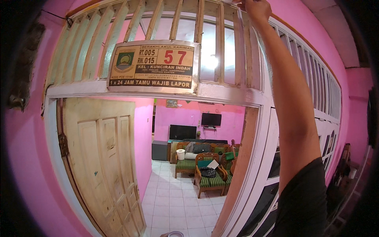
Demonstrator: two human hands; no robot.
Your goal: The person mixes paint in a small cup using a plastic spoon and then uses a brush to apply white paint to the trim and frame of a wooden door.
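Note:
My right arm reaches up along the right side of the doorway, and my right hand [257,11] is at the top of the slatted panel [135,20] over the door. Its fingers are closed around something whitish, mostly cut off by the upper edge, that I cannot make out. At the lower edge shows the rim of a round, pale container [176,234]. A sliver of my left hand [163,235] appears against its left side; the rest of that hand is out of the picture. A metal-looking address plate [154,67] is fixed on the slats.
A worn wooden door [103,158] stands swung inward on the left. White window frames [272,189] line the right. Inside are a tiled floor [173,201], green striped wooden chairs [209,181], a television [182,132], a wall screen [211,119] and a guitar [233,162].

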